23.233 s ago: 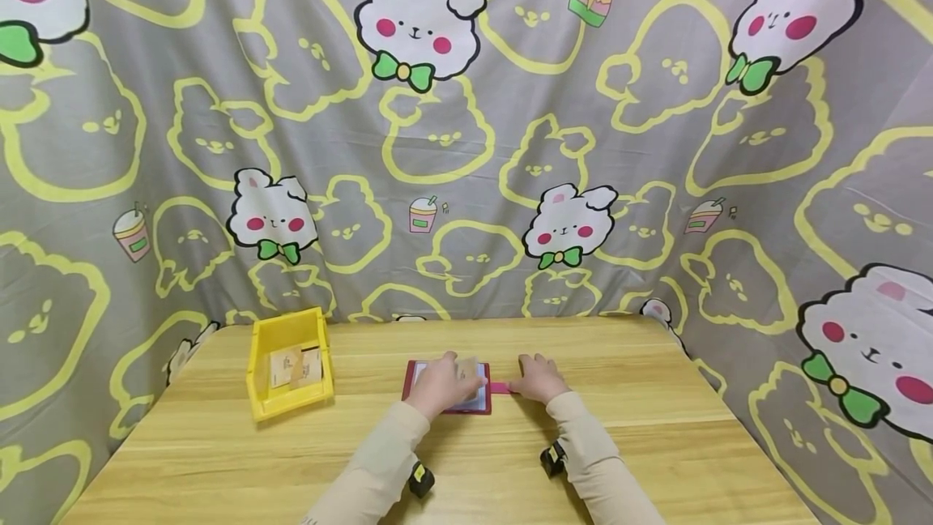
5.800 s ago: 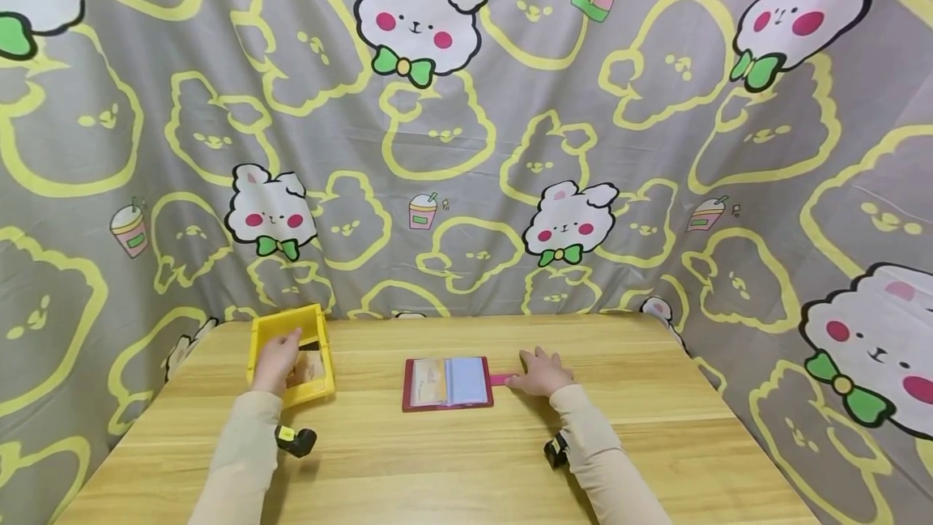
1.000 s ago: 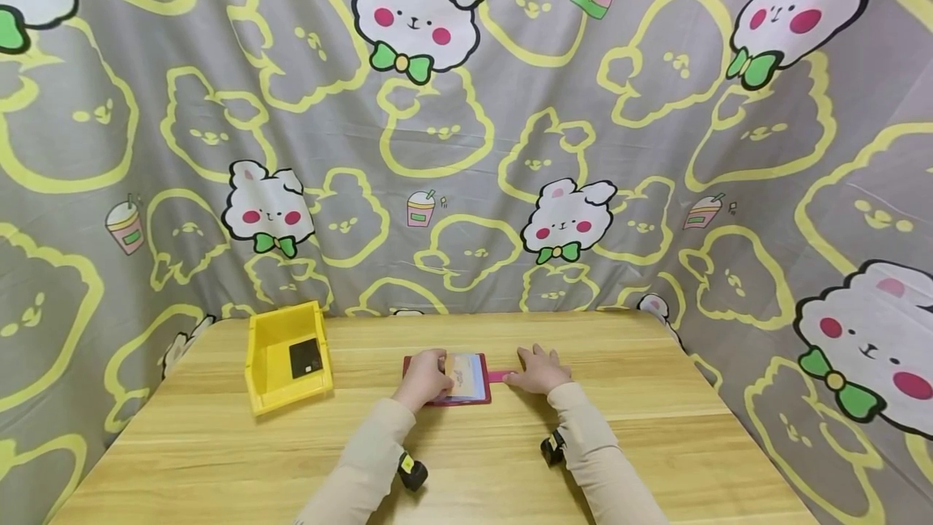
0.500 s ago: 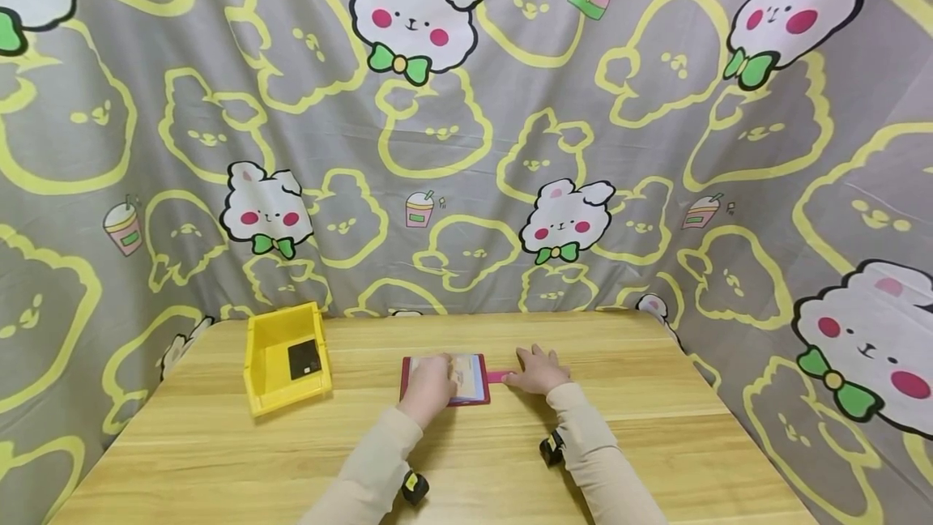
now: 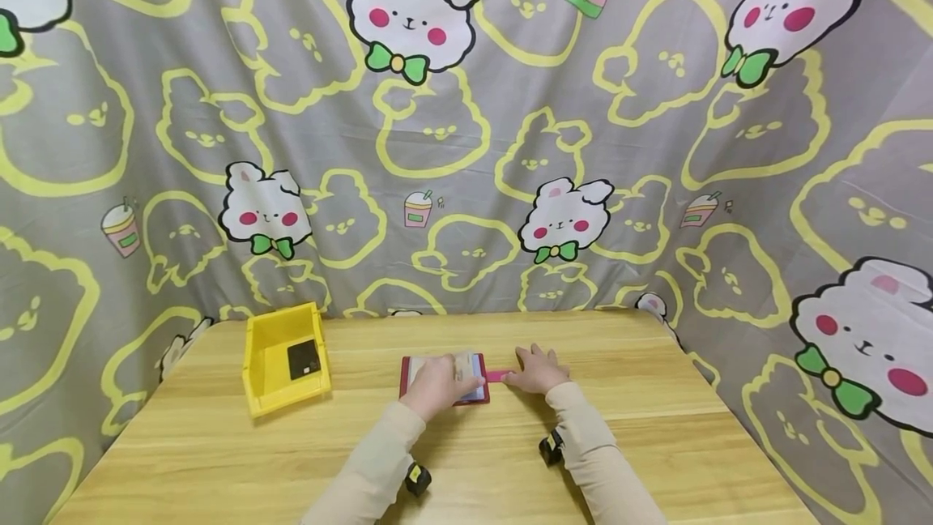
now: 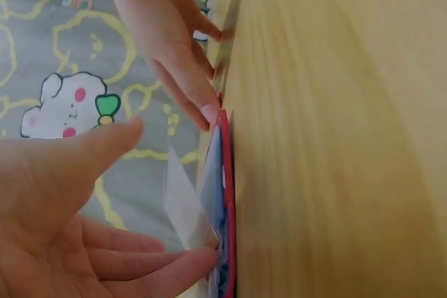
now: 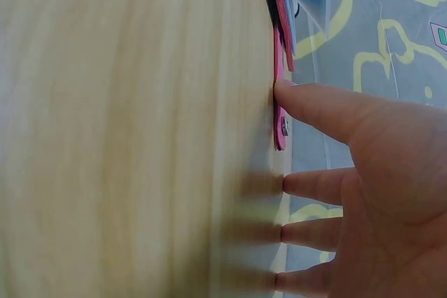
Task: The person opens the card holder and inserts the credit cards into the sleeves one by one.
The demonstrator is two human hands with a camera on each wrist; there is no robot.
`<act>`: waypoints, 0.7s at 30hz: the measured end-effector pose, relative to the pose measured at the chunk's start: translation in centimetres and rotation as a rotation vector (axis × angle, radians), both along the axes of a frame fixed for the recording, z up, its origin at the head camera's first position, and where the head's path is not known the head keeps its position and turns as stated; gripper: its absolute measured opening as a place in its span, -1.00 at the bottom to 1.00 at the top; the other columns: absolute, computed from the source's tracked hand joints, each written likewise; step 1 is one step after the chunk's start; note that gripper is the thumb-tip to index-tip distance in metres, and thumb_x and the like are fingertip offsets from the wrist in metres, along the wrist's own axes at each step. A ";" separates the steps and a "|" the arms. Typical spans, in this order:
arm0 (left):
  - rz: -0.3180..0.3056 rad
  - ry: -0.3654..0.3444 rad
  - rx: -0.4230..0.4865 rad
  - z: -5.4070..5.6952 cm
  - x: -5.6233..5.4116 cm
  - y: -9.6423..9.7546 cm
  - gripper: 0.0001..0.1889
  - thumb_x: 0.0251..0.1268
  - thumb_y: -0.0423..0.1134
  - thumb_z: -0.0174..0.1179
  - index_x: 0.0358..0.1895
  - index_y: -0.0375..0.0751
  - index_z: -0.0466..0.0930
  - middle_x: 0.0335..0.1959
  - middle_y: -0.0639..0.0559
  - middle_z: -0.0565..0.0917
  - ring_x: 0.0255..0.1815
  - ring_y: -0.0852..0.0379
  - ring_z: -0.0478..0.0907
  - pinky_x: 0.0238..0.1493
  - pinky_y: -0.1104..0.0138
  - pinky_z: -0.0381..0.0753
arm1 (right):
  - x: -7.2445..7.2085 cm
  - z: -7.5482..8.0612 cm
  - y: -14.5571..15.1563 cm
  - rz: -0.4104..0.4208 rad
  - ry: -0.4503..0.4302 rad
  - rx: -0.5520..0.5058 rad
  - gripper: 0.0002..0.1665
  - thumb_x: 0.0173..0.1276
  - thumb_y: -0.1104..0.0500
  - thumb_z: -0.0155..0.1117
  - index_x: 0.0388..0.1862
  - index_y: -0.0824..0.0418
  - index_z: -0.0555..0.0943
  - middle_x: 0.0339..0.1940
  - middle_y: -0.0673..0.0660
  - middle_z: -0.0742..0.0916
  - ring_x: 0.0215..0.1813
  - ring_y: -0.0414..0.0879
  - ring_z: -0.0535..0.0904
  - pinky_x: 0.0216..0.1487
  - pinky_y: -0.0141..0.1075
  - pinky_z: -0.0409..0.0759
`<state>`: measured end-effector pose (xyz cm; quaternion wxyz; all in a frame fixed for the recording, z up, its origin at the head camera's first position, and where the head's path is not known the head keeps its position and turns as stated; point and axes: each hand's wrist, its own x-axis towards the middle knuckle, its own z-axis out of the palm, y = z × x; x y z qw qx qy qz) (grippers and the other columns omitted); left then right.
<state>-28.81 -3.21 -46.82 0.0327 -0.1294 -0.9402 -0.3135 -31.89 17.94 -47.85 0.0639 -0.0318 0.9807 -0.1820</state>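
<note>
A small red card holder lies spread on the table with its clear sleeves upward. My left hand is over its left half. In the left wrist view, a clear sleeve page stands tilted up from the holder; a fingertip touches near its base while the thumb stands apart. My right hand rests at the holder's right, thumb pressing the pink strap with its snap. The other right fingers are spread, tips on the table. Whether a card sits in the raised page is unclear.
A yellow bin stands at the table's left, with one black card on its floor. A patterned curtain hangs behind the wooden table.
Tan cards seen earlier in the bin are gone from it; the black card stays. My left hand went from bin to holder, and lately its thumb swung right as a page rose. Right hand holds still.
</note>
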 end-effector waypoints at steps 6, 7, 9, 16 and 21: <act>0.020 0.044 -0.059 -0.1 -0.5 0.8 -0.37 0.06 0.04 0.42 -0.06 -0.52 0.51 -0.60 -0.06 0.56 -0.58 0.12 0.46 -0.50 0.27 0.56 | -0.1 0.2 0.1 -0.005 -0.006 0.001 -0.16 0.29 -0.18 0.25 0.46 0.15 0.33 0.51 0.37 0.28 0.50 0.50 0.04 0.27 0.49 0.13; 0.025 0.044 -0.061 -0.1 -0.5 0.8 -0.39 0.06 -0.01 0.41 -0.06 -0.52 0.50 -0.56 -0.10 0.59 -0.56 0.10 0.50 -0.48 0.25 0.59 | -0.1 0.2 0.1 -0.003 -0.005 0.002 -0.16 0.29 -0.18 0.25 0.45 0.16 0.34 0.51 0.37 0.29 0.50 0.50 0.05 0.27 0.50 0.14; 0.031 0.011 -0.036 0.2 -0.4 0.6 -0.46 0.05 -0.10 0.38 -0.07 -0.51 0.50 -0.45 -0.17 0.63 -0.47 0.04 0.55 -0.41 0.21 0.62 | -0.1 0.1 0.1 0.000 -0.003 0.002 -0.17 0.28 -0.17 0.25 0.45 0.16 0.34 0.50 0.38 0.29 0.49 0.50 0.06 0.26 0.50 0.15; 0.008 -0.298 0.309 0.8 -0.7 -2.5 -0.43 0.18 -0.29 0.12 0.26 -0.54 0.38 -0.23 -0.24 0.68 -0.50 0.11 0.63 -0.41 0.27 0.70 | 0.2 0.0 0.0 0.003 0.000 -0.020 -0.16 0.26 -0.17 0.26 0.44 0.16 0.35 0.50 0.38 0.29 0.49 0.51 0.05 0.25 0.51 0.14; 0.043 -0.422 0.553 0.0 -1.1 -5.2 -0.45 0.08 -0.53 0.02 0.24 -0.61 0.35 -0.15 -0.40 0.65 -0.44 0.05 0.68 -0.36 0.25 0.75 | 0.1 0.0 0.1 0.004 -0.001 -0.024 -0.15 0.27 -0.18 0.26 0.45 0.16 0.34 0.51 0.38 0.28 0.49 0.51 0.04 0.26 0.51 0.13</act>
